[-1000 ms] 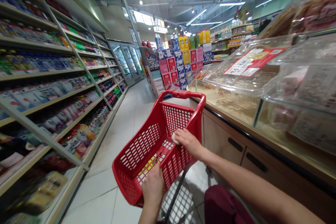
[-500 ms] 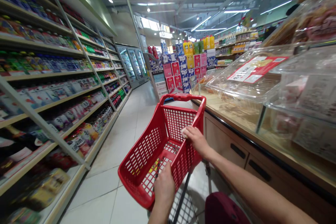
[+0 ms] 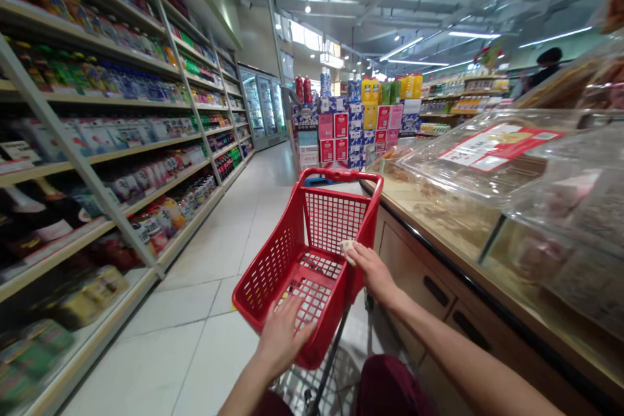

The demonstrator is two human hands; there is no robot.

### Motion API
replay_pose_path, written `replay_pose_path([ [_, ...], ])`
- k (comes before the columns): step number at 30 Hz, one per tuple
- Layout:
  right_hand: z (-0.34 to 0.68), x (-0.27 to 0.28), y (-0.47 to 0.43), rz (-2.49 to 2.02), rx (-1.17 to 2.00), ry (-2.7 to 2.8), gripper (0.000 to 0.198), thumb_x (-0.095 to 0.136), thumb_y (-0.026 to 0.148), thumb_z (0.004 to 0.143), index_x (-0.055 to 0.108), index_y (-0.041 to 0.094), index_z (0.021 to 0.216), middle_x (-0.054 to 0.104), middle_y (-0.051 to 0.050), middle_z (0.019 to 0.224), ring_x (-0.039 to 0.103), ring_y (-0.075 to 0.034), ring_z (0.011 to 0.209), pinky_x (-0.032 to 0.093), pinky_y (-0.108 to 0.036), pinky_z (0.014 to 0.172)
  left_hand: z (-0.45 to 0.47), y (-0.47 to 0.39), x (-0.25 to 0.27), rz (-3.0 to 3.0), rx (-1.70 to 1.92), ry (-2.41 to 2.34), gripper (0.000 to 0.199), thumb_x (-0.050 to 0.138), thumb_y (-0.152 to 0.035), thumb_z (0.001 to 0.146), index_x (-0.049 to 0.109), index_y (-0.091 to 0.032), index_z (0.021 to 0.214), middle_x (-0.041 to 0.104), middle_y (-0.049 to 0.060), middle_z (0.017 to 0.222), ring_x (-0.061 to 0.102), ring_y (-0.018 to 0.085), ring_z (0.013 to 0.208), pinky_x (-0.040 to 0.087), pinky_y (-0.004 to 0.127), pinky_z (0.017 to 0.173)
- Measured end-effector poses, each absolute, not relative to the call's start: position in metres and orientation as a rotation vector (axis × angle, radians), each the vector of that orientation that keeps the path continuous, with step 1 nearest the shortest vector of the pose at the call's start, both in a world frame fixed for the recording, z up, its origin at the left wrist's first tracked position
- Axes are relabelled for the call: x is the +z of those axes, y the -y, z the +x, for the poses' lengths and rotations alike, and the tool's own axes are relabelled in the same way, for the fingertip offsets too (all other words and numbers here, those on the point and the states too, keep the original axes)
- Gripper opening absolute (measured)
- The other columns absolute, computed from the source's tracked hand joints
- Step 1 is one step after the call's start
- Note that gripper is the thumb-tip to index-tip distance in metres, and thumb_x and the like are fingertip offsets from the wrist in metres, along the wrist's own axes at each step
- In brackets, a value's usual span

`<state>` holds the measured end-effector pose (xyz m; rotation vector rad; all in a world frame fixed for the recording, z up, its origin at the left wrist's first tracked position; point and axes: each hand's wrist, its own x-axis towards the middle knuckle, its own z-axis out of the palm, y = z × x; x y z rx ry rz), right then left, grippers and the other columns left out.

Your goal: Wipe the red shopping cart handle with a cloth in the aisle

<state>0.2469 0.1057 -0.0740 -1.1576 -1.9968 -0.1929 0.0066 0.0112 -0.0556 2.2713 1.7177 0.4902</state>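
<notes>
In front of me stands a red plastic shopping cart [image 3: 322, 201] with perforated basket walls. My right hand [image 3: 374, 273] rests at the cart's right rim, fingers closed on a crumpled white tissue or wipe [image 3: 347, 249] pressed against that rim. Over the near end of the basket lies my left hand [image 3: 283, 338], its fingers stretched out and apart, with nothing seen in it. Whether its palm touches the near rim is hidden. Through the grid of the basket floor, pale tiles show.
Shelves of bottled drinks [image 3: 112, 91] run along the left. A counter [image 3: 404, 214] with clear plastic food boxes [image 3: 468, 149] stands close on the right. Ahead are stacked drink cartons [image 3: 341, 136], glass-door fridges [image 3: 263, 104] and a person [image 3: 548, 65] farther right. Tiled floor [image 3: 219, 240] lies left of the cart.
My left hand has gone from closed fingers at the near rim to spread fingers, a little left. My right hand keeps the tissue at the right rim. The view has shifted left.
</notes>
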Motion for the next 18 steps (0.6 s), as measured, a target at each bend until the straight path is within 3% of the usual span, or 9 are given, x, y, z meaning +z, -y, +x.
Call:
replay_pose_path([
  [6,0.225,-0.091,-0.060,-0.996,-0.033,2.075,0.037,0.038,0.013,0.084,0.054,0.025,0.115,0.050,-0.005,0.125,0.046,-0.019,0.114,0.042,-0.038,0.093,0.020,-0.009,-0.052,2.419,0.415,-1.587,0.039,0.027,-0.037,0.085,0.058,-0.020,0.102,0.065,0.006,0.099,0.056,0.017,0.097,0.027,0.040,0.100],
  [9,0.226,-0.089,-0.049,-1.024,0.014,2.071,0.036,0.039,0.014,0.083,0.055,0.022,0.114,0.050,-0.006,0.124,0.047,-0.019,0.112,0.042,-0.037,0.093,0.011,-0.019,-0.051,2.395,0.374,-1.512,0.037,0.030,-0.036,0.085,0.051,-0.024,0.113,0.058,0.002,0.115,0.050,0.013,0.106,0.028,0.034,0.100],
  [11,0.228,-0.086,-0.049,-1.059,0.033,2.053,0.036,0.038,0.014,0.083,0.055,0.020,0.114,0.051,-0.007,0.123,0.048,-0.019,0.112,0.041,-0.036,0.093,-0.006,-0.024,-0.054,2.400,0.361,-1.531,0.040,0.035,-0.040,0.083,0.047,-0.024,0.117,0.052,0.003,0.123,0.042,0.016,0.115,0.020,0.040,0.104],
  [14,0.223,-0.085,-0.049,-1.093,0.050,2.022,0.035,0.037,0.016,0.084,0.055,0.020,0.114,0.051,-0.007,0.123,0.048,-0.019,0.111,0.041,-0.036,0.094,-0.025,-0.028,-0.065,2.509,0.316,-1.570,0.045,0.042,-0.047,0.079,0.049,-0.020,0.114,0.052,0.006,0.122,0.038,0.021,0.119,0.015,0.047,0.104],
  [18,0.205,-0.090,-0.038,-1.058,-0.013,2.051,0.032,0.036,0.018,0.086,0.057,0.021,0.110,0.055,-0.007,0.118,0.046,-0.020,0.113,0.038,-0.039,0.096,-0.023,-0.033,-0.075,2.587,0.282,-1.560,0.038,0.039,-0.042,0.081,0.053,-0.018,0.108,0.056,0.007,0.116,0.043,0.020,0.114,0.024,0.041,0.100],
])
